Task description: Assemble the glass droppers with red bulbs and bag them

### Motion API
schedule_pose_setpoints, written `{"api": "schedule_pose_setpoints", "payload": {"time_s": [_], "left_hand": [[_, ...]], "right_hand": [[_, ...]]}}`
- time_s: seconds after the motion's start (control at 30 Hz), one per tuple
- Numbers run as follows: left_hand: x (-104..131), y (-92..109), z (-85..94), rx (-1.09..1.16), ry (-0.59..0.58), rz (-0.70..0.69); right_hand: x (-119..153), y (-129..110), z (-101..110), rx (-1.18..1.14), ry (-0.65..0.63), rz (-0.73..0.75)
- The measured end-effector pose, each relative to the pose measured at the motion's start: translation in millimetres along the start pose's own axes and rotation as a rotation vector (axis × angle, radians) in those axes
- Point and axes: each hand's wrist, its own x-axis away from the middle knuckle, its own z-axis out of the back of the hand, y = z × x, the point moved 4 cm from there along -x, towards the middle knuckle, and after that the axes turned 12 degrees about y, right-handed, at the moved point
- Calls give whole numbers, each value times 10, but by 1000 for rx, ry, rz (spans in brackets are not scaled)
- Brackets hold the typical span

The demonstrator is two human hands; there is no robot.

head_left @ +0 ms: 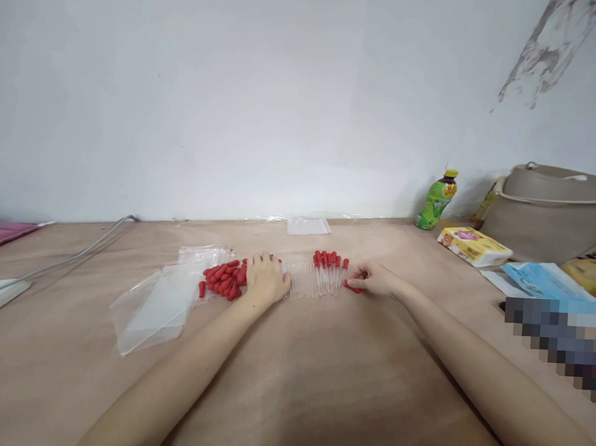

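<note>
My left hand [266, 278] lies flat, fingers stretched out, over the right side of a pile of red rubber bulbs [222, 277] and the near end of a row of clear thin tubes [302, 281]. To the right of that row, several droppers [329, 272] lie side by side, each a clear tube with a red bulb on its far end. Beside them, the fingers of my right hand [375, 280] are closed on a red rubber bulb [353, 287] low at the table. Whether a tube is attached to it is hidden.
Clear plastic bags [158, 302] lie left of the pile; a small one [308, 227] lies by the wall. A grey cable [86, 252] crosses the left side. On the right stand a green drink bottle [436, 200], a yellow tissue pack [473, 246] and a grey bag [553, 216].
</note>
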Motion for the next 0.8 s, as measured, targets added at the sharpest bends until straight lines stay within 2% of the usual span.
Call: {"api": "schedule_pose_setpoints", "payload": {"time_s": [0.23,0.43,0.67,0.8], "left_hand": [[-63,29,11,-25,-110,90],[-84,-29,-17,-31,-144,118],[-51,6,-3,-37,-128,118],[-1,81,35,-32,-64,107]], "right_hand": [[-40,85,-10,-20,31,-43],[-12,65,15,9,120,-92],[34,12,62,22,200,-147],[52,2,105,14,287,-157]]}}
